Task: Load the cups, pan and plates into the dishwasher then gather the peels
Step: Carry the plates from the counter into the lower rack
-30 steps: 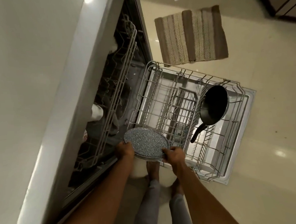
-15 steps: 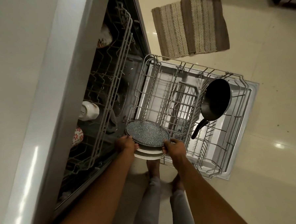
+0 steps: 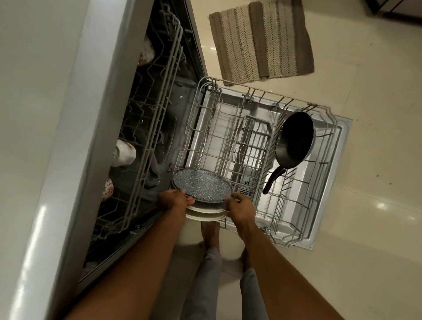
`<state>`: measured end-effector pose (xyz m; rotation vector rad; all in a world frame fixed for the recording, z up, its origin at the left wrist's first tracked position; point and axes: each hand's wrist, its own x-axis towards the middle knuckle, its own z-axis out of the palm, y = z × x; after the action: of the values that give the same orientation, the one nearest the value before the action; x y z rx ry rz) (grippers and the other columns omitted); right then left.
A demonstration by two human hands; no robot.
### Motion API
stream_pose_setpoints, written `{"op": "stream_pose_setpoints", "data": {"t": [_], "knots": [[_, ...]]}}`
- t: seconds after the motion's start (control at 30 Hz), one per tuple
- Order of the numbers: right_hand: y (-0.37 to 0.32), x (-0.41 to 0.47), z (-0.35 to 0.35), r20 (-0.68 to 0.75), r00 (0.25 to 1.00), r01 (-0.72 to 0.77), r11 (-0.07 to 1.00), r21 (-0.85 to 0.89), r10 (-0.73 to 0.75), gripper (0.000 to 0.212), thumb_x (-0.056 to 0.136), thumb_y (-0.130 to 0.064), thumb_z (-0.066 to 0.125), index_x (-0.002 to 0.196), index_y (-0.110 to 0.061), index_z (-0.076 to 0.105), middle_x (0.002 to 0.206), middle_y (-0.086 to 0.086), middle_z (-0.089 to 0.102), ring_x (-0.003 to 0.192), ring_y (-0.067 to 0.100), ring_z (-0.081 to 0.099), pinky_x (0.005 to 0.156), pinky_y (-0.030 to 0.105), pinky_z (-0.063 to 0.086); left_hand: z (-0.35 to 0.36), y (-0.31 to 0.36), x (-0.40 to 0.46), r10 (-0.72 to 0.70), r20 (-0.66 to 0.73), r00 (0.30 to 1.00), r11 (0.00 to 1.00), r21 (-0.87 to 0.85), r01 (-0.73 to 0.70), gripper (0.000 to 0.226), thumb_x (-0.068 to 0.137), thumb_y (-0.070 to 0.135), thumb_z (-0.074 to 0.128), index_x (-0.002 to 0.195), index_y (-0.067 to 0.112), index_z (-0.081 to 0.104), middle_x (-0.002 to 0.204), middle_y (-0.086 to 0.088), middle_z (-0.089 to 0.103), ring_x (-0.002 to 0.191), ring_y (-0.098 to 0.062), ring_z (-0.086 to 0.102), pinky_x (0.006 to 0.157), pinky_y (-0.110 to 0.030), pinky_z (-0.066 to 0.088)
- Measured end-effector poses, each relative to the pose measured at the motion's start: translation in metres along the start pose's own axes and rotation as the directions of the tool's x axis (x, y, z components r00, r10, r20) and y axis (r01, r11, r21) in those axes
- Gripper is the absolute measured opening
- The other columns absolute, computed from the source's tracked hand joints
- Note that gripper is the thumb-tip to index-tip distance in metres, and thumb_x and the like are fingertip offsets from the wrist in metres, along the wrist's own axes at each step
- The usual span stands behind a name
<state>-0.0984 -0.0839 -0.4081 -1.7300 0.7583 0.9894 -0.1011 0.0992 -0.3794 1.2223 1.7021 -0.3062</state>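
Speckled grey plate point(image 3: 203, 188) tops our stack of plates point(image 3: 204, 215), gripped at both rims: left hand point(image 3: 172, 201), right hand point(image 3: 241, 207), fingers curled tight. Since earlier, white plates show beneath. Pan point(image 3: 294, 142) unmoved in lower rack point(image 3: 332, 153).

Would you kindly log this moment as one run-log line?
left hand: holding plate stack | right hand: holding plate stack | pan: in lower rack | cups: upper rack | plates: not yet racked
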Motion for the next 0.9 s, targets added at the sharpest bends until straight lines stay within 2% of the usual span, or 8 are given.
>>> {"op": "stream_pose_setpoints", "data": {"t": [0.07, 0.2, 0.33, 0.47, 0.6, 0.7, 0.77, 0.9], "knots": [[-0.002, -0.009, -0.010, -0.019, 1.000, 0.023, 0.997, -0.076, -0.024, 0.032, 0.089, -0.024, 0.066, 0.119, -0.014, 0.070, 0.095, 0.008, 0.076, 0.085, 0.026, 0.075, 0.082, 0.051, 0.062, 0.003, -0.004, -0.007, 0.017, -0.008, 1.000, 0.996, 0.086, -0.016, 0.024, 0.094, -0.008, 0.059, 0.114, -0.020, 0.057, 0.095, -0.032, 0.066, 0.051, -0.021, 0.068, 0.054, -0.037, 0.059], [-0.019, -0.042, -0.038, 0.011, 0.994, 0.105, 0.969, -0.224, -0.105, 0.020, 0.093, -0.020, 0.065, 0.112, -0.017, 0.071, 0.097, 0.008, 0.077, 0.089, 0.031, 0.074, 0.081, 0.050, 0.062, 0.000, -0.004, -0.045, 0.097, 0.026, 0.995, 0.950, 0.296, -0.101, 0.030, 0.095, 0.008, 0.059, 0.122, -0.004, 0.061, 0.116, -0.017, 0.069, 0.102, -0.031, 0.070, 0.085, -0.042, 0.061], [-0.042, -0.086, -0.070, 0.032, 0.970, 0.235, 0.900, -0.367, -0.241, 0.016, 0.098, -0.012, 0.061, 0.111, -0.010, 0.071, 0.096, 0.008, 0.076, 0.082, 0.025, 0.073, 0.076, 0.045, 0.062, 0.002, -0.011, -0.106, 0.180, 0.096, 0.979, 0.878, 0.433, -0.204, 0.025, 0.093, 0.010, 0.061, 0.116, 0.000, 0.063, 0.118, -0.012, 0.069, 0.102, -0.032, 0.070, 0.084, -0.036, 0.060], [-0.062, -0.139, -0.098, 0.053, 0.938, 0.327, 0.825, -0.461, -0.342, 0.016, 0.099, -0.014, 0.059, 0.110, -0.013, 0.071, 0.093, 0.001, 0.074, 0.076, 0.017, 0.069, 0.068, 0.030, 0.057, -0.016, -0.015, -0.183, 0.295, 0.181, 0.938, 0.835, 0.430, -0.345, 0.025, 0.094, 0.009, 0.056, 0.118, 0.004, 0.062, 0.111, -0.018, 0.071, 0.098, -0.035, 0.070, 0.086, -0.043, 0.059], [-0.075, -0.205, -0.120, 0.113, 0.910, 0.391, 0.736, -0.552, -0.399, 0.016, 0.096, -0.019, 0.059, 0.106, -0.016, 0.072, 0.094, 0.003, 0.076, 0.080, 0.019, 0.068, 0.071, 0.028, 0.051, -0.052, -0.012, -0.260, 0.539, 0.379, 0.752, 0.444, 0.632, -0.636, 0.024, 0.101, 0.012, 0.052, 0.124, 0.008, 0.053, 0.112, -0.013, 0.065, 0.102, -0.028, 0.066, 0.085, -0.035, 0.055], [-0.092, -0.254, -0.136, 0.236, 0.871, 0.472, 0.597, -0.649, -0.432, 0.013, 0.098, -0.019, 0.058, 0.104, -0.020, 0.070, 0.087, 0.002, 0.072, 0.074, 0.018, 0.065, 0.066, 0.027, 0.047, -0.078, 0.002, -0.307, 0.608, 0.503, 0.614, 0.149, 0.687, -0.711, 0.023, 0.102, 0.014, 0.052, 0.125, 0.012, 0.052, 0.114, -0.009, 0.066, 0.099, -0.022, 0.066, 0.089, -0.035, 0.057], [-0.108, -0.282, -0.146, 0.286, 0.838, 0.511, 0.486, -0.709, -0.464, 0.012, 0.099, -0.021, 0.057, 0.102, -0.021, 0.069, 0.083, 0.001, 0.070, 0.070, 0.018, 0.062, 0.063, 0.028, 0.047, -0.095, 0.012, -0.333, 0.636, 0.516, 0.574, 0.091, 0.688, -0.720, 0.025, 0.100, 0.012, 0.053, 0.126, 0.010, 0.052, 0.116, -0.011, 0.065, 0.101, -0.023, 0.066, 0.090, -0.035, 0.057], [-0.139, -0.331, -0.156, 0.305, 0.795, 0.547, 0.404, -0.733, -0.524, 0.015, 0.102, -0.020, 0.053, 0.099, -0.021, 0.067, 0.079, 0.000, 0.067, 0.066, 0.017, 0.061, 0.062, 0.031, 0.051, -0.137, 0.034, -0.381, 0.762, 0.454, 0.462, 0.051, 0.669, -0.741, 0.023, 0.100, 0.007, 0.048, 0.121, 0.007, 0.056, 0.114, -0.012, 0.068, 0.099, -0.027, 0.068, 0.086, -0.039, 0.059]]}}
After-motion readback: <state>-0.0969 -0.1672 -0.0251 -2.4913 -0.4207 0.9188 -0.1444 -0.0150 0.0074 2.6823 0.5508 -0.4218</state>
